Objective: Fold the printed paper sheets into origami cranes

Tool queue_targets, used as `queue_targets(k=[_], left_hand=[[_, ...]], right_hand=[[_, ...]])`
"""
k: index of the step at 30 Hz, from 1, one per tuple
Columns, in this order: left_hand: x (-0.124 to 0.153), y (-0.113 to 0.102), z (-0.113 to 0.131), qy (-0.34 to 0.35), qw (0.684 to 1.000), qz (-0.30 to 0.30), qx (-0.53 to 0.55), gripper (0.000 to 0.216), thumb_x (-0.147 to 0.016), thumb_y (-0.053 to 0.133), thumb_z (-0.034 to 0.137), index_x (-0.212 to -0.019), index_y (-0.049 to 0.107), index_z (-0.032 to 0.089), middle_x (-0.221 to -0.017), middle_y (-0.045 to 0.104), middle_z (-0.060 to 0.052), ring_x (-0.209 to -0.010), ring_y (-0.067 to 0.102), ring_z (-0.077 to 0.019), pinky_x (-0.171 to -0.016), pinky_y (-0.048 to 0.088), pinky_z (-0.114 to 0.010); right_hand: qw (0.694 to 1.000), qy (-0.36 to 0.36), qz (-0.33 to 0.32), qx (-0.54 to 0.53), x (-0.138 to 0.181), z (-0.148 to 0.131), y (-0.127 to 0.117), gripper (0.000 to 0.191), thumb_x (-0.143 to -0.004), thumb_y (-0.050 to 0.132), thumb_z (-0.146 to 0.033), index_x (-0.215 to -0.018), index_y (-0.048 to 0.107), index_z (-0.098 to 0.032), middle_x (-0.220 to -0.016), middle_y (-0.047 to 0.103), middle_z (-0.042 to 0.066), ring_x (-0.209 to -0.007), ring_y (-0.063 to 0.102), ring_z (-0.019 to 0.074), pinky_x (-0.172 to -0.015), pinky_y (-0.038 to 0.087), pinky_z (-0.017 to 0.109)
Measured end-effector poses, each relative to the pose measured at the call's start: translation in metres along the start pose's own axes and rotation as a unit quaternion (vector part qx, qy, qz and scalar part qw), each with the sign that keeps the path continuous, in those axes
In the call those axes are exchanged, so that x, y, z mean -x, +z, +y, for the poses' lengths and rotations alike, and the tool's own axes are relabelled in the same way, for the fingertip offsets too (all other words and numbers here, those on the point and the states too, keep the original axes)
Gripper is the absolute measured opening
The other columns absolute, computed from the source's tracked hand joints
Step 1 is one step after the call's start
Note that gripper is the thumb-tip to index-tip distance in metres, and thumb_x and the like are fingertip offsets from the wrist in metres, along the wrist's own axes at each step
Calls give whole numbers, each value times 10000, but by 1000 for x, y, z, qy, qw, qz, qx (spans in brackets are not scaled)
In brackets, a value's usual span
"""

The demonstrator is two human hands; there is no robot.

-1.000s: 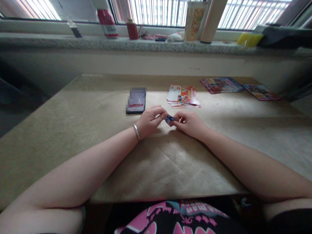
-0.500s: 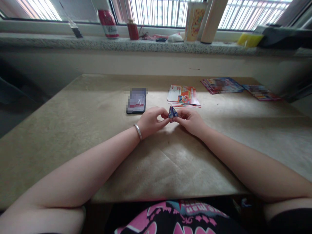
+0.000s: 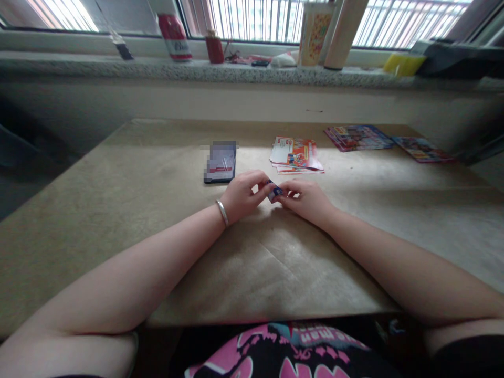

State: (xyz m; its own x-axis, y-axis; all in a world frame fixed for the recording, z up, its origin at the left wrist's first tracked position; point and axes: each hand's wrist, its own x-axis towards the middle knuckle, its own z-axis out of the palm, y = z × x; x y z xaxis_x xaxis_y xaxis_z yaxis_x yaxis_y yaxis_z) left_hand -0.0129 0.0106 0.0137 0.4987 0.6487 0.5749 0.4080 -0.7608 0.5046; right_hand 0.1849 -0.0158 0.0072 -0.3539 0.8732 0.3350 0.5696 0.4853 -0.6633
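We hold a small folded paper [image 3: 274, 190] between both hands, just above the counter [image 3: 118, 210] near its middle, in front of the phone [image 3: 220, 161] and the leaflets [image 3: 296, 155]. Our left hand [image 3: 242, 195] closes thumb and forefinger on the paper's left end. Our right hand [image 3: 307, 199] grips the other end, its fingers [image 3: 292, 188] curled narrow around it, so both hands are clamped on the one piece. As we judge it, the main risk comes from how little there is to hold. The tips cover most of the paper, so an uneven squeeze could spring a fold open or set a crease crooked. Pulling the two ends apart could tear it along a fold. If either pinch loosens, the piece could drop to the counter and skid toward the phone. Our forearms rest on the counter edge, and a shift there could jog the grip. The paper looks printed, mostly blue with white patches and a little red. It is folded down to a stubby wedge lying slantwise between the fingertips. We see only its upper face, and we cannot tell how many layers it has or what its underside looks like.
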Motion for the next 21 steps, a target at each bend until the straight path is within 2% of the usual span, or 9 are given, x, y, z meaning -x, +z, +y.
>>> queue_targets(k=[4, 8, 11, 13, 15, 21], left_hand=[[0, -1, -1, 23, 1000, 7, -5, 310, -917, 504, 309, -641, 482, 169, -618, 481, 22, -596, 441, -102, -580, 344, -226], [0, -2, -1, 0, 1000, 0, 29, 281, -929, 485, 331, -710, 540, 164, -674, 553, 6, -647, 500, -109, -620, 392, -225], [2, -2, -1, -25, 997, -22, 76, 198, -902, 533, 329, -915, 620, 152, -767, 622, -15, -706, 564, -120, -645, 440, -223], [3, -2, -1, -31, 992, -35, 119, 288, -876, 567, 303, -1120, 599, 152, -829, 642, -21, -741, 592, -122, -674, 476, -221], [4, -2, 0, -23, 987, -47, 155, 381, -866, 579, 280, -1227, 563, 160, -878, 653, -24, -768, 608, -118, -724, 505, -225], [3, -1, 1, -9, 987, -51, 155, 260, -855, 615, 268, -1083, 659, 151, -953, 699, -57, -804, 633, -116, -748, 529, -222]], right_hand=[[1000, -4, -10, 1, 0, -1, 0, 133, -826, 627, -279, -868, 733, -211, -777, 705, 14, -686, 597, 135, -657, 462, 259], [999, -11, -10, -42, -1, -1, -1, 142, -850, 585, -251, -885, 717, -214, -845, 730, 15, -742, 630, 147, -677, 474, 264], [997, -14, -18, -78, -2, 2, -2, 199, -890, 535, -289, -918, 712, -203, -877, 732, 23, -789, 640, 157, -699, 471, 271], [994, -8, -32, -99, -3, 5, -1, 257, -919, 495, -332, -938, 711, -193, -883, 730, 27, -812, 638, 164, -737, 466, 286], [991, 5, -47, -125, -4, 9, 0, 304, -930, 478, -384, -933, 707, -184, -875, 724, 27, -816, 631, 168, -762, 460, 298], [974, 50, -72, -209, -5, 16, 4, 425, -910, 477, -555, -914, 675, -179, -819, 694, 32, -762, 624, 170, -717, 480, 301]])
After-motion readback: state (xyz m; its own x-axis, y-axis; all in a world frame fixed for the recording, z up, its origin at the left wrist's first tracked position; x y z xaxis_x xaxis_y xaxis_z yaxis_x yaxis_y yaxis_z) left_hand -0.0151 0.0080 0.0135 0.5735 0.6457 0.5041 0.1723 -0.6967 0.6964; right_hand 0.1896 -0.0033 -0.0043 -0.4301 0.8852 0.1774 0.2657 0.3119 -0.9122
